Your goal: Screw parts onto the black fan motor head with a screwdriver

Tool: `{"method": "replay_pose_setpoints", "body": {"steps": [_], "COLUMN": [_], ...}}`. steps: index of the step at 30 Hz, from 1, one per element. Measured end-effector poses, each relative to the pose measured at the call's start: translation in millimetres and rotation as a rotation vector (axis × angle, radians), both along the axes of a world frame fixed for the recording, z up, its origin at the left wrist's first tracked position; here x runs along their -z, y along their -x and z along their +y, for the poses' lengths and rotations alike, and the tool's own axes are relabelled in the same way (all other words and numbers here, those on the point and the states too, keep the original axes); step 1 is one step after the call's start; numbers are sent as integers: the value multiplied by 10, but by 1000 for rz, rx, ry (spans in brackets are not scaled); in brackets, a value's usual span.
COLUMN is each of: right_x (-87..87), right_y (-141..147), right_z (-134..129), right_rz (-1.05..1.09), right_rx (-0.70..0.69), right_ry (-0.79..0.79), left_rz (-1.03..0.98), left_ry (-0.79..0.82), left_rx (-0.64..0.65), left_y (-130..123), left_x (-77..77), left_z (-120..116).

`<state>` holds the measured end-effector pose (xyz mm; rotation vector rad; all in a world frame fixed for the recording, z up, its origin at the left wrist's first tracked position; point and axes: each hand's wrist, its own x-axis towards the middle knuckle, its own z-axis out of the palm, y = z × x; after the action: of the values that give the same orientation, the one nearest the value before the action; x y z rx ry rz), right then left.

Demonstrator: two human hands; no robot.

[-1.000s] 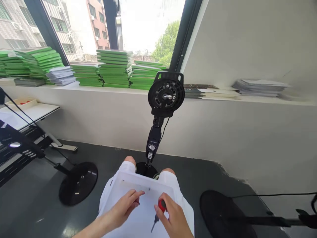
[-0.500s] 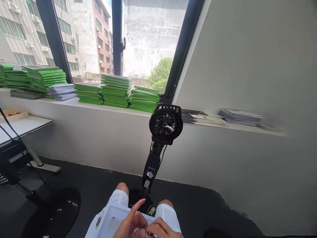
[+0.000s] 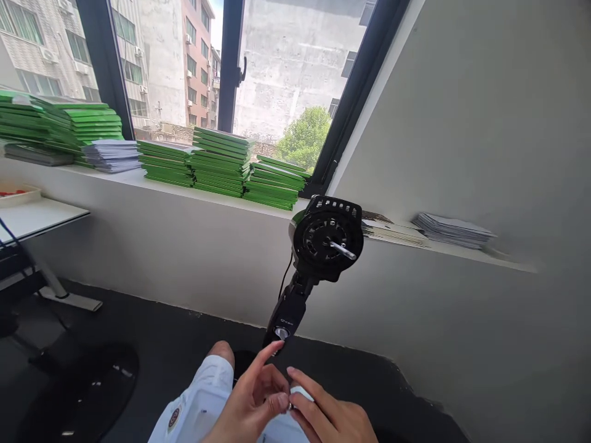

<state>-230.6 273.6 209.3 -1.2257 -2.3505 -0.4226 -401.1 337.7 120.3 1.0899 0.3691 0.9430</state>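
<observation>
My left hand (image 3: pixel 252 400) and my right hand (image 3: pixel 330 415) meet low in the view, above my lap. Between their fingertips is a small shiny metal piece (image 3: pixel 290 406); most of it is covered, so its kind cannot be made out. The left index finger points up and away, while the thumb is closed toward the piece. Just beyond the hands stands a black fan body (image 3: pixel 318 246) without blades, its bare metal shaft (image 3: pixel 342 250) pointing toward me. Its post (image 3: pixel 289 311) carries a round silver knob (image 3: pixel 281 333). A white tray (image 3: pixel 196 424) on my lap is partly hidden.
Stacks of green-edged books (image 3: pixel 217 163) line the windowsill. Paler paper stacks (image 3: pixel 455 229) lie farther right on the ledge. At left are a white table (image 3: pixel 46 215) and a dark round base (image 3: pixel 92 394) on the floor.
Both hands have risen, and the small metal piece between them shows more clearly. The view has shifted, so the fan body appears farther right and larger, its shaft showing longer.
</observation>
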Motion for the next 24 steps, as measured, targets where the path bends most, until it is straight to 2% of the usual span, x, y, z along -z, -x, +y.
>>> {"method": "replay_pose_setpoints", "body": {"steps": [4,6,7,9,11,13,15,17,19,21,24], "right_x": [-65,-229,-373,-787,-1320,-1864,-2304,-2570,-2669,-2663,-2607], "right_y": [-25,-64,-85,-113,-104,-54,9,46,36,-13,-94], "right_z": [70,94,103,118,158,265,465,743,1049,1322,1575], "right_rz": [28,63,73,42,27,72,49,-71,-229,-396,-566], "right_rx": [-45,-65,-70,-28,70,262,353,218,58,-66,-45], "right_ry": [-87,-103,-119,-167,-281,-387,-463,-476,-324,-187,-48], "left_rz": [-28,-21,-12,3,-5,-29,-92,-183,-231,-209,-153], "left_ry": [16,5,-9,-52,-137,-256,-381,-492,-593,-704,-774], "left_rx": [-11,-38,-66,-148,-240,-344,-458,-527,-531,-461,-330], "left_y": [-15,17,41,90,111,80,-1,-110,-217,-303,-381], "left_x": [-61,-152,-222,-405,-635,-903,-1197,-1488,-1728,-1875,-1906], "left_z": [20,55,87,194,356,567,808,1059,1297,1495,1669]}}
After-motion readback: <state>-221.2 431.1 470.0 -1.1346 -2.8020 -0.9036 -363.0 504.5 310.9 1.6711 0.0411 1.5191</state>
